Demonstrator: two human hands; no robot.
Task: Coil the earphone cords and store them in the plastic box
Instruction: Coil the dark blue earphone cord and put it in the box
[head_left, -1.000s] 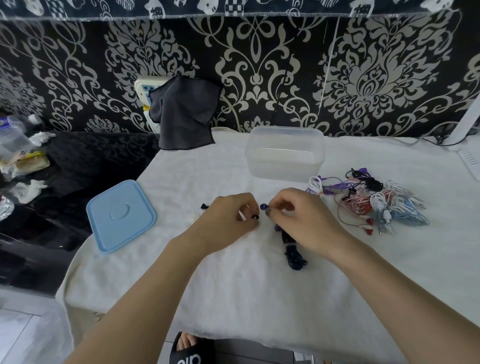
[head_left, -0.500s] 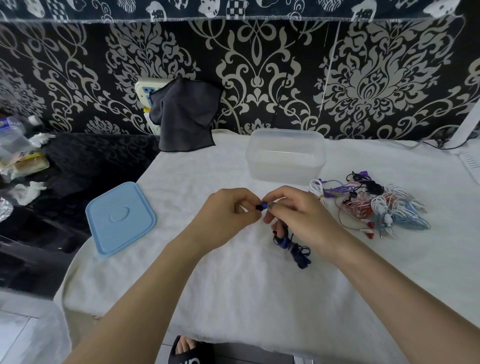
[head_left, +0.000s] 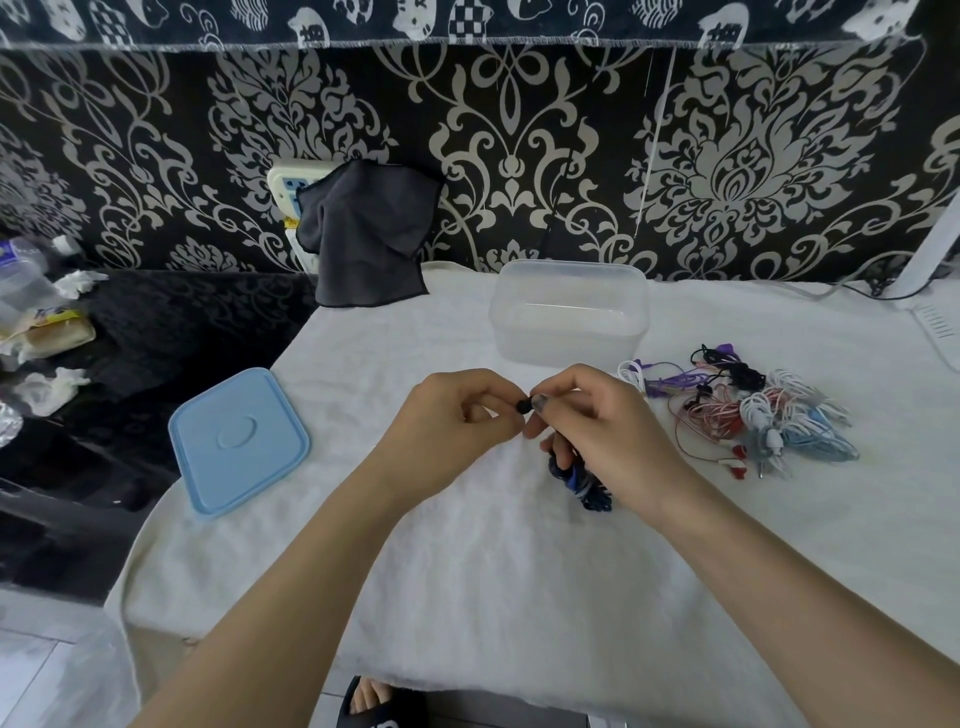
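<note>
A dark blue earphone cord (head_left: 587, 483) hangs in a bundle under my right hand (head_left: 597, 431), which grips it and pinches its black earbud end (head_left: 523, 404). My left hand (head_left: 457, 421) meets it at the same spot, fingers curled and pinching that end too. Both hands hover above the white cloth, in front of the clear plastic box (head_left: 569, 312), which stands open with nothing visible inside. A heap of other earphones (head_left: 737, 410), white, purple, red, black and light blue, lies to the right of the hands.
The box's light blue lid (head_left: 236, 439) lies at the table's left edge. A dark grey cloth (head_left: 363, 239) hangs over a wall socket at the back. Left of the table a black surface holds bags and crumpled tissue (head_left: 47, 389).
Both hands have lifted slightly and come together at the earbud end. The blue cord bundle has risen from the cloth and now dangles under my right hand.
</note>
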